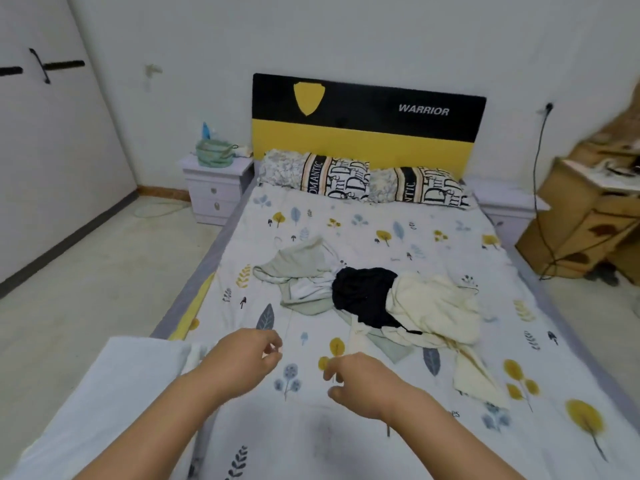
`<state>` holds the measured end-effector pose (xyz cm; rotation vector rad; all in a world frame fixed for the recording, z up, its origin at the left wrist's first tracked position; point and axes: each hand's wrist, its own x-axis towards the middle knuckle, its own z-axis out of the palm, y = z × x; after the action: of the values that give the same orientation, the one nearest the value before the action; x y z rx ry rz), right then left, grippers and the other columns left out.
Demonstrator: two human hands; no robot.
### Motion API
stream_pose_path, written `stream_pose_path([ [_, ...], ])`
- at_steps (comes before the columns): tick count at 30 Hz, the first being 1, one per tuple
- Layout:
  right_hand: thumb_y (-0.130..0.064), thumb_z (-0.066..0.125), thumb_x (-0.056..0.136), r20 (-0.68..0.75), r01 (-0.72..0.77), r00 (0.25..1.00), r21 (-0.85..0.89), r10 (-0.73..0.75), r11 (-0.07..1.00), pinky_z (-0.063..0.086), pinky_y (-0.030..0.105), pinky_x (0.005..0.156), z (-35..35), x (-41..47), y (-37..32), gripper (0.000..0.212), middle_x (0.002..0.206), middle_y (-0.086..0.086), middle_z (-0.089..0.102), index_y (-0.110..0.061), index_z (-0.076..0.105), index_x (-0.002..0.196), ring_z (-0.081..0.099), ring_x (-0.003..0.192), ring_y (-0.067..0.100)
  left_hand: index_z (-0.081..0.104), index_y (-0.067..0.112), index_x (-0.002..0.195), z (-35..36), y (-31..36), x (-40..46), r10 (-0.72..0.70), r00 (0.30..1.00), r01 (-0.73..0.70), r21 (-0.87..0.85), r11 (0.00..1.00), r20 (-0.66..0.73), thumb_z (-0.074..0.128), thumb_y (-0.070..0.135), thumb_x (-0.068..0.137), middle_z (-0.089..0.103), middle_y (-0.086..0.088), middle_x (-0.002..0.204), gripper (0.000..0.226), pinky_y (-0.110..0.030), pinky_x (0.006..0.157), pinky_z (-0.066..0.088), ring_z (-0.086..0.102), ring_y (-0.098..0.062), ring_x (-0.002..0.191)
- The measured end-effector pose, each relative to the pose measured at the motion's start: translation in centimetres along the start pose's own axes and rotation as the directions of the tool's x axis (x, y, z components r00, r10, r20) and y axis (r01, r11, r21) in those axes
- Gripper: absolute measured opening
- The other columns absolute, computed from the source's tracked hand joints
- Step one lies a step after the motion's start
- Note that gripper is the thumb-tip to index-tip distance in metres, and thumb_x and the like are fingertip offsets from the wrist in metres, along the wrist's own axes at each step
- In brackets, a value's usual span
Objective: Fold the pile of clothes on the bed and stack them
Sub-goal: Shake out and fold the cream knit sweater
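Both hands empty — clothes pile (374, 299) unfolded.

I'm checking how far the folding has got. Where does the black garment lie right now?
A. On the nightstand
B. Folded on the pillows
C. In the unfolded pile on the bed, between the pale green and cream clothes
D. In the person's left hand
C: the black garment sits crumpled in the pile mid-bed, with the pale green garment on one side and the cream garment on the other.
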<state>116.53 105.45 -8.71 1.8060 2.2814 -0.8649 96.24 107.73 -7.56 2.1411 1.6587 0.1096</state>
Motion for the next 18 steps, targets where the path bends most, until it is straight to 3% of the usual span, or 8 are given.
stream_pose_path([
  [9,-0.030,0.049,0.094,0.014,-0.255,0.967,0.022,0.255,0.967,0.042,0.027,0.088,-3.1,-4.8,12.5,0.038,0.130,0.004,0.051,-0.024,0.049,0.131,0.052,0.114,0.022,0.052,0.027,0.127,4.9,10.5,6.6,0.182,0.971,-0.183,-0.004,0.983,0.155,0.042,0.036,0.096,0.060,0.007,0.118,0.033,-0.023,0.084,0.042,0.056,-0.011,0.101],
  [18,-0.030,0.046,0.095,0.075,-0.410,0.910,0.027,0.408,0.911,0.039,0.026,0.092,-4.3,-4.4,24.2,0.040,0.134,0.004,0.047,-0.022,0.046,0.134,0.047,0.120,0.022,0.050,0.028,0.126,11.2,17.1,15.0,0.213,0.938,-0.229,0.028,0.973,0.272,0.041,0.039,0.096,0.057,0.009,0.120,0.034,-0.023,0.079,0.037,0.054,-0.010,0.107],
])
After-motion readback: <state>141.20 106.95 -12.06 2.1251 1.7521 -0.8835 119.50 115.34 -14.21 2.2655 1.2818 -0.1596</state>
